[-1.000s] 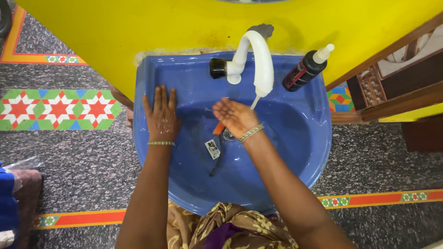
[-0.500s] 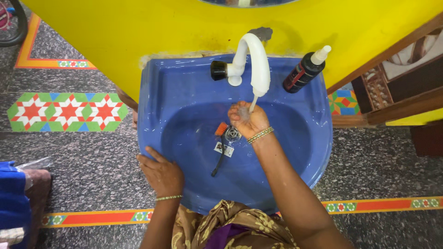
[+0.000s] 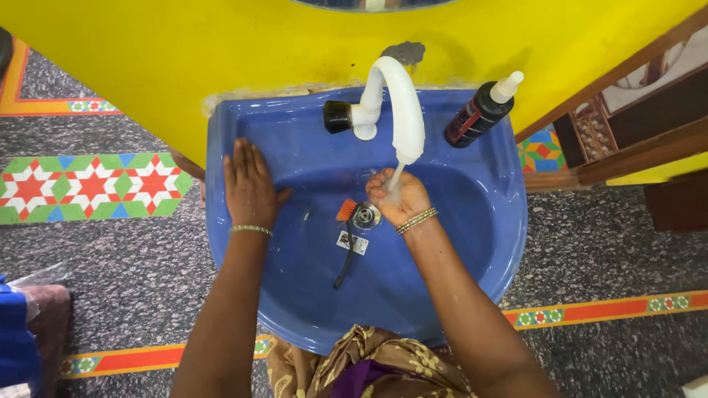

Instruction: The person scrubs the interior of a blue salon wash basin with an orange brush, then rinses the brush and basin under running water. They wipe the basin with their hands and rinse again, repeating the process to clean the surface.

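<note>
My right hand (image 3: 397,200) cups loosely, gripping nothing, to catch water from the white tap (image 3: 394,103), while my left hand (image 3: 249,186) lies flat, fingers released, steadying me on the blue sink (image 3: 487,243).

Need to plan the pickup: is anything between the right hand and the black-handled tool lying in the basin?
Nothing visible. The right hand is cupped under the tap's stream; the tool lies just beside it near the drain, uncovered.
</note>
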